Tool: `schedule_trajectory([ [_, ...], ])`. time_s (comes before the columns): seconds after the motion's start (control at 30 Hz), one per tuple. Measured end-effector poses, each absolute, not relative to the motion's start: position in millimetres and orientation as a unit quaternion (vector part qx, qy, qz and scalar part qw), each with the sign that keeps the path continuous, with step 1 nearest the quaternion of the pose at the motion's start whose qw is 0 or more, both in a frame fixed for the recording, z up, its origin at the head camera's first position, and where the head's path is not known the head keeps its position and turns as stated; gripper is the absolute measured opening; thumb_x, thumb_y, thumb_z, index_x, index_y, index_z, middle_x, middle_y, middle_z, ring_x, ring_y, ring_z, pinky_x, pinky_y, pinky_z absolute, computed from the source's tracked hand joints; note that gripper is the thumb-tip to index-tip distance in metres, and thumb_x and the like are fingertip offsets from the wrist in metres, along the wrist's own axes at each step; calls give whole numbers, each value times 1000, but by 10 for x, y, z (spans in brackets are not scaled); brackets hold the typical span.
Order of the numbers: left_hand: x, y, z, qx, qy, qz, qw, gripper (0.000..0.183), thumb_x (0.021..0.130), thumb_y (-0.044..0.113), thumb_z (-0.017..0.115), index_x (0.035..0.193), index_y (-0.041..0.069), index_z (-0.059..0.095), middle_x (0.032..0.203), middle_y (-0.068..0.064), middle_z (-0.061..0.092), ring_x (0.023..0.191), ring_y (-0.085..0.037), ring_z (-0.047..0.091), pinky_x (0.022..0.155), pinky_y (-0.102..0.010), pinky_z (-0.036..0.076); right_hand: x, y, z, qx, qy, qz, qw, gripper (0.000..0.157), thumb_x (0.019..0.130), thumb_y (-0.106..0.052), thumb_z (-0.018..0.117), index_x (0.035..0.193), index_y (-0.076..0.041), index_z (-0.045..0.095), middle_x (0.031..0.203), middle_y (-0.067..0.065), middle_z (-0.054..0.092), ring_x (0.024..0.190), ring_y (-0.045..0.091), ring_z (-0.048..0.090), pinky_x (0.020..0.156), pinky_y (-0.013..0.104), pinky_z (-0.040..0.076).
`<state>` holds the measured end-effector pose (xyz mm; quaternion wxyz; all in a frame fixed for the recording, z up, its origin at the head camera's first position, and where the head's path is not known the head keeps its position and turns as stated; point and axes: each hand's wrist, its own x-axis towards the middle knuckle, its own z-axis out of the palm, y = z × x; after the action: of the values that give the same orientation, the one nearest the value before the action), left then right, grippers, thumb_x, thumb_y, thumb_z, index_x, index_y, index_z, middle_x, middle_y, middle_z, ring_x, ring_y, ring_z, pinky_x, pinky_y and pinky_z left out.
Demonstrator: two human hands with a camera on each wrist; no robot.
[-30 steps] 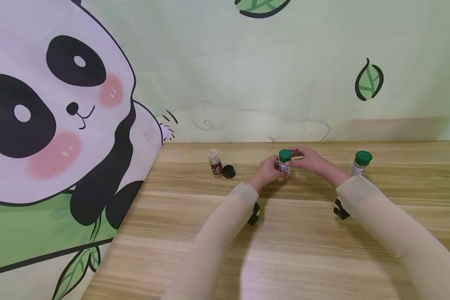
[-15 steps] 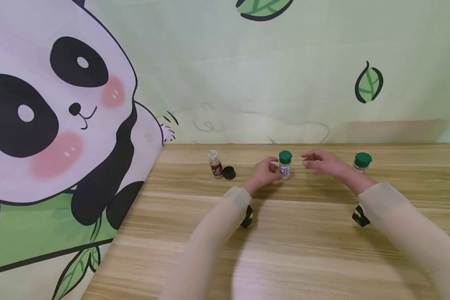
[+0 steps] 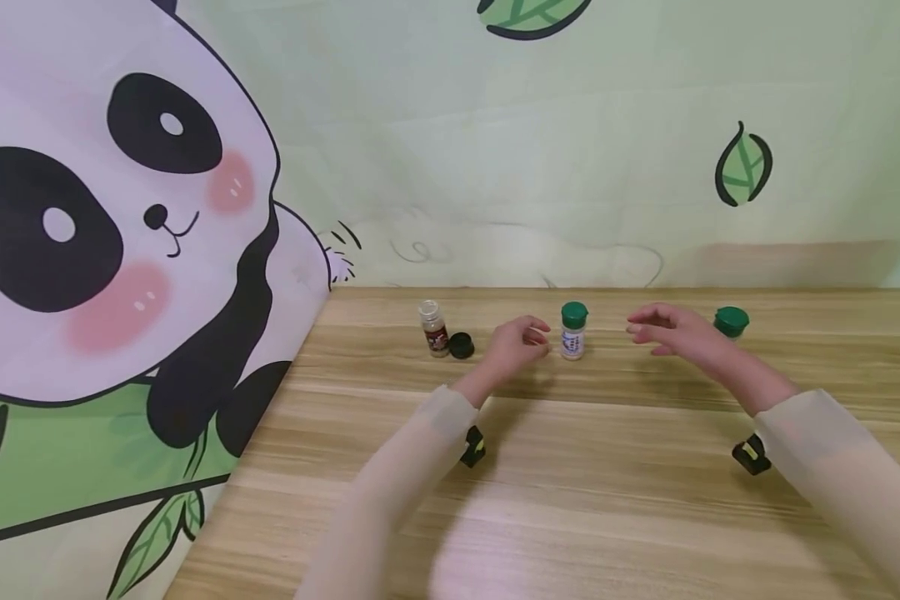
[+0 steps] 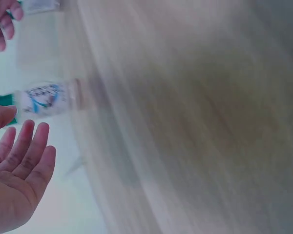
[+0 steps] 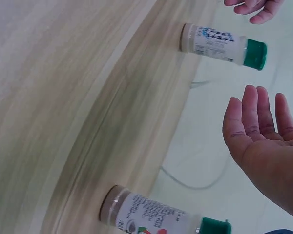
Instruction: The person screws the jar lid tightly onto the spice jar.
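A seasoning shaker with a green cap (image 3: pixel 572 335) stands upright on the table, its white label showing blue print. My left hand (image 3: pixel 517 342) is just left of it, fingers relaxed and holding nothing. To its right, my right hand (image 3: pixel 671 330) hovers with loose fingers, also holding nothing. In the right wrist view the palm of the right hand (image 5: pixel 266 124) shows between this shaker (image 5: pixel 219 45) and a second green-capped shaker (image 5: pixel 151 214). The head view shows mostly the cap of that second shaker (image 3: pixel 731 321), the rest being hidden behind the right hand and wrist.
A shaker with a dark red label (image 3: pixel 434 332) and a clear top stands at the left, a black cap (image 3: pixel 461 345) lying beside it. Behind the wooden table (image 3: pixel 585 500) hangs a pale green backdrop (image 3: pixel 495 150) with a panda drawing.
Both hands were at the middle green-capped shaker. They have let go and drawn apart, the left hand leftward and the right hand rightward. The shaker stays upright on the table.
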<state>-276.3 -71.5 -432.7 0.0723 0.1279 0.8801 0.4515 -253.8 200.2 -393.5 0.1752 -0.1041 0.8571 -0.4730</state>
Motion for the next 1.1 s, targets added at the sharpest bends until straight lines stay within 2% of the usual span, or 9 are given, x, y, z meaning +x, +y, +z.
schedule_trajectory([
  [0.13, -2638, -740, -4235, 153, 867, 467, 84, 32, 90, 6, 68, 121, -1, 63, 110, -17, 72, 99, -28, 69, 79, -23, 54, -2446, 2009, -3876, -118, 857, -473, 167, 52, 104, -37, 48, 140, 0, 44, 139, 24, 54, 105, 0, 59, 93, 27, 54],
  [0.3, -2467, -776, -4151, 181, 853, 480, 101, 33, 92, 7, 67, 123, -2, 62, 110, -19, 72, 99, -29, 69, 79, -22, 54, -2345, 1959, -3836, -137, 851, -481, 161, 47, 104, -32, 50, 137, 1, 46, 127, 13, 62, 97, -7, 60, 87, 19, 53],
  [0.37, -2401, -801, -4147, 189, 850, 481, 106, 32, 92, 6, 67, 123, -2, 62, 110, -19, 72, 99, -29, 69, 79, -20, 54, -2294, 1920, -3828, -145, 848, -485, 160, 45, 104, -30, 51, 135, 2, 48, 122, 10, 63, 96, -6, 60, 86, 19, 53],
  [0.57, -2200, -980, -4148, 192, 835, 503, 116, 33, 92, 3, 65, 124, -5, 60, 113, -24, 70, 103, -33, 69, 83, -22, 56, -2137, 1744, -3801, -174, 833, -500, 158, 42, 103, -26, 52, 133, 3, 50, 127, 20, 60, 96, -6, 59, 87, 21, 54],
  [0.8, -2041, -1307, -4100, 163, 843, 505, 91, 35, 93, 6, 65, 127, -2, 59, 115, -21, 70, 108, -32, 68, 92, -32, 56, -2031, 1520, -3733, -199, 825, -504, 160, 38, 102, -25, 55, 130, 1, 53, 124, 19, 61, 97, 1, 60, 85, 19, 53],
  [0.97, -1944, -1499, -4107, 148, 843, 513, 72, 37, 93, 6, 65, 128, -3, 58, 116, -21, 70, 109, -33, 68, 92, -35, 56, -1975, 1356, -3744, -219, 815, -513, 154, 33, 101, -21, 56, 126, 1, 56, 122, 19, 62, 99, 0, 59, 88, 20, 53],
  [1.1, -1874, -1629, -4112, 136, 848, 508, 59, 34, 93, 6, 66, 125, -2, 60, 115, -21, 70, 107, -32, 68, 92, -36, 56, -1937, 1212, -3763, -229, 809, -521, 146, 31, 100, -17, 57, 124, 2, 58, 123, 21, 62, 105, 7, 60, 88, 20, 53],
])
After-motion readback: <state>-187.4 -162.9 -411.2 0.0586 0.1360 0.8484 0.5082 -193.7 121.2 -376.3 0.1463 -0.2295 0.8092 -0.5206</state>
